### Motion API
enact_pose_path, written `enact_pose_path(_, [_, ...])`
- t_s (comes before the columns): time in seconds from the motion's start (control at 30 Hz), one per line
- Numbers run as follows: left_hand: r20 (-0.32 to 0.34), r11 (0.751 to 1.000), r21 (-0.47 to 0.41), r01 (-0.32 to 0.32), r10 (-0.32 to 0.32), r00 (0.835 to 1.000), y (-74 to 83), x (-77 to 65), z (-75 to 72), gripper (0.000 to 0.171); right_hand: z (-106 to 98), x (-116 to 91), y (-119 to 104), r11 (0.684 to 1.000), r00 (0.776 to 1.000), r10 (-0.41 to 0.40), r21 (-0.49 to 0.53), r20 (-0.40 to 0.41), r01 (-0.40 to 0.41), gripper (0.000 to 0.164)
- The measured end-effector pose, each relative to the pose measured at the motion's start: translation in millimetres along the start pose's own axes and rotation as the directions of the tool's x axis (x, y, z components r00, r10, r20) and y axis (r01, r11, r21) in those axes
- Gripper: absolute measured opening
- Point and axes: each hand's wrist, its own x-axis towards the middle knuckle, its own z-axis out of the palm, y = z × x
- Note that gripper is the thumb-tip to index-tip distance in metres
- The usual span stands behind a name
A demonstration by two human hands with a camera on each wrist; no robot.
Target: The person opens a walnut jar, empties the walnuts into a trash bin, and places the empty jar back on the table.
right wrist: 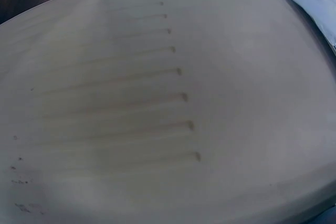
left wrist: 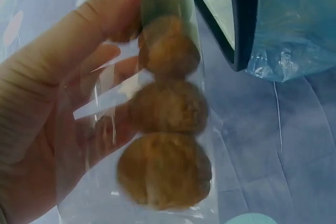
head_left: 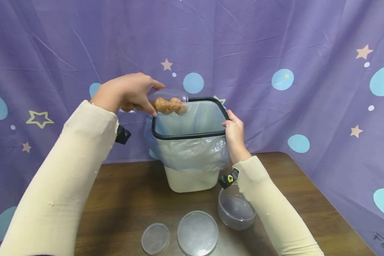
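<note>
My left hand (head_left: 128, 90) grips a clear plastic jar (head_left: 171, 93) tipped on its side, its mouth over the left part of a white trash bin (head_left: 192, 180). Several lumpy brown balls (head_left: 167, 105) lie in a row inside the jar; in the left wrist view the balls (left wrist: 165, 171) show through the clear wall. A translucent bluish bag (head_left: 192, 153) lines the bin and folds over its outside, under a black rim ring (head_left: 192, 136). My right hand (head_left: 235, 133) holds that rim at the right. The bin's pale ridged wall (right wrist: 252, 103) fills the right wrist view.
On the brown wooden table (head_left: 121, 199), a clear round container (head_left: 236, 211) stands below my right wrist. Two clear round lids lie nearer me, a larger lid (head_left: 197, 233) and a smaller lid (head_left: 155, 238). A purple patterned curtain (head_left: 243, 42) hangs behind the bin.
</note>
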Motion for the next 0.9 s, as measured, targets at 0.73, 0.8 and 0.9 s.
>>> enact_pose_path(0.73, [-0.067,0.99,0.138,-0.038,0.047,0.997,-5.3,2.2,2.3,0.092,2.1,-1.3,2.2,1.0,1.0,-0.006,-0.006,-0.019,0.006,0.061])
enact_pose_path(0.8, [-0.051,0.992,0.116,-0.047,0.053,0.997,-5.9,3.4,2.9,0.092,1.6,-1.1,2.3,1.0,1.0,-0.008,0.001,-0.02,0.008,0.061])
enact_pose_path(0.9, [-0.035,0.995,0.076,-0.068,0.07,0.997,-5.8,4.3,4.0,0.091,1.2,-1.2,2.3,1.0,1.0,-0.015,0.004,-0.024,0.015,0.061])
